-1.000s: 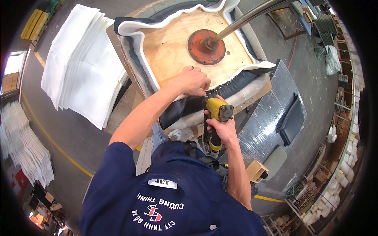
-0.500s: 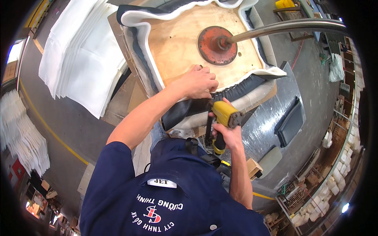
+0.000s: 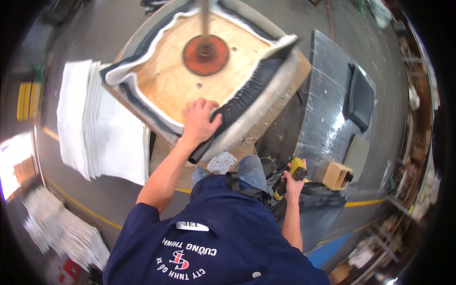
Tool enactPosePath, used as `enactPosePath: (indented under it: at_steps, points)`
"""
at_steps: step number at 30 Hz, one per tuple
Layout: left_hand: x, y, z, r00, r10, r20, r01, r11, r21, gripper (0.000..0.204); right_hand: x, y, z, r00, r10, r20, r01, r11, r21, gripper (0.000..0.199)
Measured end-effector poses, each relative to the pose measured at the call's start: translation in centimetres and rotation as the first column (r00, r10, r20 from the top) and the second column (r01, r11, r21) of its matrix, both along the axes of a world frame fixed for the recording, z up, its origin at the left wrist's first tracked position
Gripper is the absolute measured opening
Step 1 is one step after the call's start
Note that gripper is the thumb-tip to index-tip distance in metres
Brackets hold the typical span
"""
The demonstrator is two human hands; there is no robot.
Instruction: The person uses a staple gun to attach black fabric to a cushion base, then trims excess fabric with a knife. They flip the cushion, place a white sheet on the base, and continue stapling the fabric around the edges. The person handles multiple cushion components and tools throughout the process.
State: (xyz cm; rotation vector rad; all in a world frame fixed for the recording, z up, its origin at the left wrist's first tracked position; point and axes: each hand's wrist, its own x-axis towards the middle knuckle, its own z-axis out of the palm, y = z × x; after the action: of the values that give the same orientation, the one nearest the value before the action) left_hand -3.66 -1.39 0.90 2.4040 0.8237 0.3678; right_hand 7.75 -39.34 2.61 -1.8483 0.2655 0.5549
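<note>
On the plywood seat base (image 3: 175,80), my left hand (image 3: 199,124) presses the dark fabric edge (image 3: 247,95) flat, while my right hand (image 3: 292,183) has its grip closed on the yellow stapler (image 3: 290,173), low beside my hip. I judge the fabric could spring back and wrinkle if that palm lifts.

tool (image 3: 290,176) yellow-black, 4 o'clock | fabric edge (image 3: 247,97) black, grey-white trim | board (image 3: 190,85) tan plywood | disc (image 3: 205,54) rust-red, 12 o'clock | sheets (image 3: 97,130) white, 9 o'clock

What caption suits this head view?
Left hand presses dark fabric on a plywood panel; right hand grips yellow tool.
</note>
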Motion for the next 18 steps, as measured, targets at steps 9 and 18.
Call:
enactPosePath:
  at_steps: [9, 18]
  points:
    - [0.8, 0.0, -1.4, 0.999, -0.035, 0.018, 0.034, 0.999, 0.038, 0.022, 6.0, -17.4, -18.9, 0.837, -0.529, -0.138, 0.501, 0.843, -0.195, 0.072]
    - [2.7, -1.7, -1.4, 0.983, -0.008, -0.182, 0.045, 0.979, 0.2, 0.021, 19.5, -24.5, -33.6, 0.799, -0.577, 0.167, 0.54, 0.568, -0.622, 0.097]
